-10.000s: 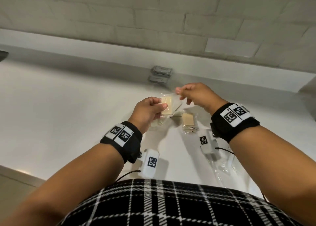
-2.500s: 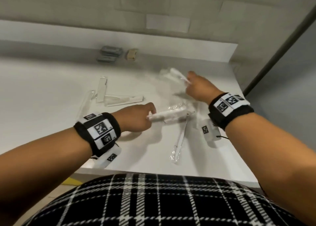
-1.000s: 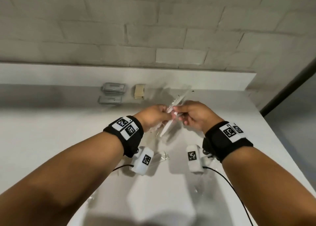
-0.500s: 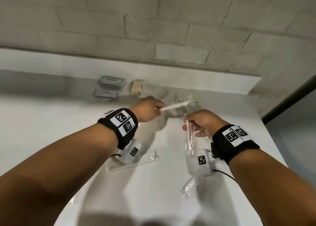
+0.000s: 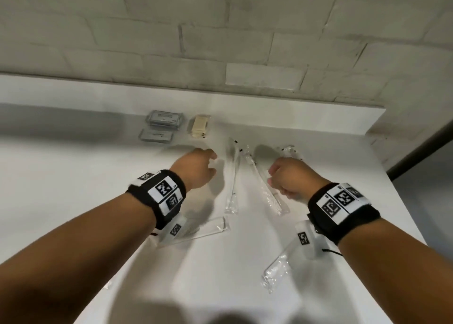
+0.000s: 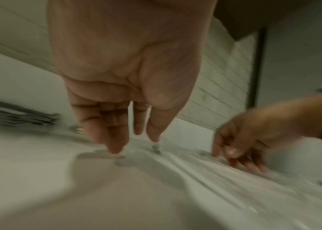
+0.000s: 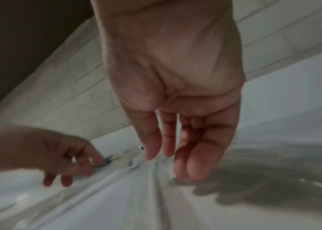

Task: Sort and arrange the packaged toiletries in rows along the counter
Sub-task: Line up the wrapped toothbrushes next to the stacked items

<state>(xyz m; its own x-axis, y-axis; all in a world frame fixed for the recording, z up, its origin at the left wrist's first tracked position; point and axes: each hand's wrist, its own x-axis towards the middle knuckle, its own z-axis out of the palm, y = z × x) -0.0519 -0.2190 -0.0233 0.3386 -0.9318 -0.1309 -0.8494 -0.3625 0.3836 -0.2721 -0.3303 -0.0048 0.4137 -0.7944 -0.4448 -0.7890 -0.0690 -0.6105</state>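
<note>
Both hands are hovering above the white counter [image 5: 73, 176], holding nothing. The left hand [image 5: 196, 170] is showing relaxed fingers [image 6: 114, 140] slightly apart; the right hand [image 5: 290, 176] is likewise showing loose, extended fingers [image 7: 193, 163]. Between the hands, two clear-wrapped toothbrushes [image 5: 234, 176] [image 5: 263, 183] are lying side by side. Beyond the left hand, grey sachets [image 5: 165, 120] and a cream soap stack [image 5: 199, 126] are sitting by the backsplash [image 5: 98, 95]. Nearer the person than the left hand, a packaged comb [image 5: 201, 230] is lying flat.
</note>
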